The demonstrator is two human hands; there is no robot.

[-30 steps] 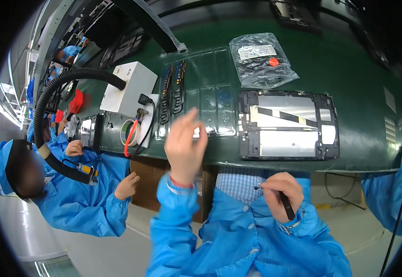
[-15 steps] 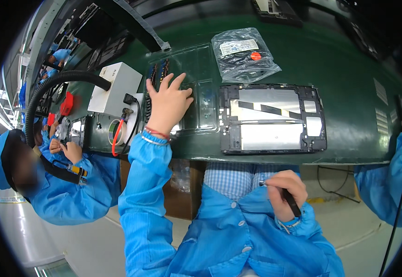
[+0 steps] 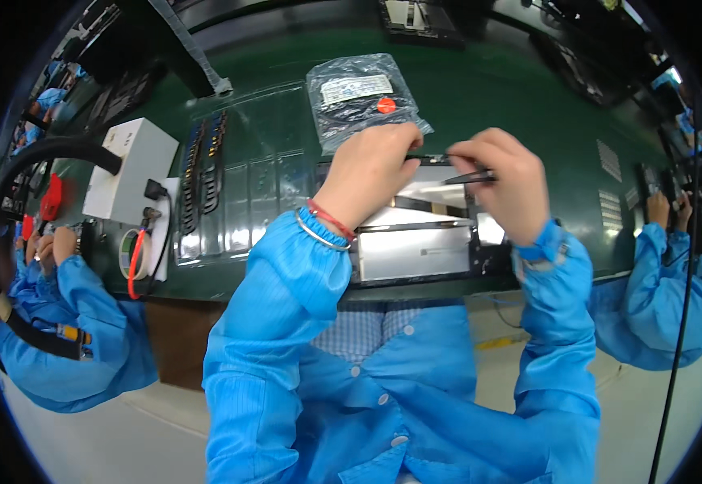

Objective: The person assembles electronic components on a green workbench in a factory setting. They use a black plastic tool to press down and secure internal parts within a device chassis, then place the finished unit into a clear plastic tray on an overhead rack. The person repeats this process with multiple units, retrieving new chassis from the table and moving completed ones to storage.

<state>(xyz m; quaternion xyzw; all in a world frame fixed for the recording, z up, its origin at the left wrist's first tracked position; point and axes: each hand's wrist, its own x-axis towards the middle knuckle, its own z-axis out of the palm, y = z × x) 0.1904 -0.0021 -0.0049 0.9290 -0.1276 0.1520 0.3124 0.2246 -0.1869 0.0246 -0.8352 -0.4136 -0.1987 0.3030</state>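
Both hands meet over the far edge of the open tablet frame (image 3: pixel 424 250) on the green bench (image 3: pixel 528 97). The left hand (image 3: pixel 367 173) pinches a thin dark strip (image 3: pixel 428 158) at its fingertips; the right hand (image 3: pixel 504 181) is closed around black tweezers (image 3: pixel 468 177), tips pointing left, touching that strip. A clear plastic bag (image 3: pixel 359 97) lies just beyond.

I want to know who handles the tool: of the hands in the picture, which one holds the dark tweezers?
The person's own right hand, above the opened device, pinches the dark tweezers. The left hand beside it holds no tool.
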